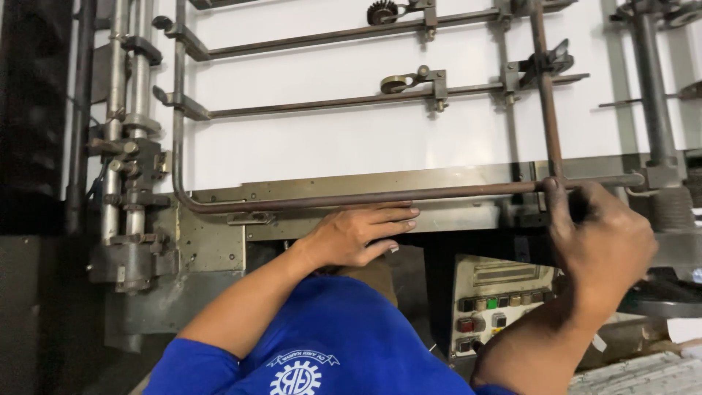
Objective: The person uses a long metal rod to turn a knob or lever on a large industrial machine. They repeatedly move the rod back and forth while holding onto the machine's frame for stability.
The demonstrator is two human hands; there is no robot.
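A broad white sheet (351, 139) lies under the machine's metal rods. The horizontal rod (365, 197) crosses its near edge. The right hand (603, 245) curls closed around that rod; the left hand (362, 234) rests open, flat, beneath it.

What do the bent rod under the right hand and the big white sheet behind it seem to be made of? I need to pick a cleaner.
The bent rod looks like steel with a dull brown, tarnished or rusty finish, faintly glossy on top. The white sheet looks like paper or card, flat, matte and evenly white; the view cannot settle which. The right hand grips the rod at its joint.
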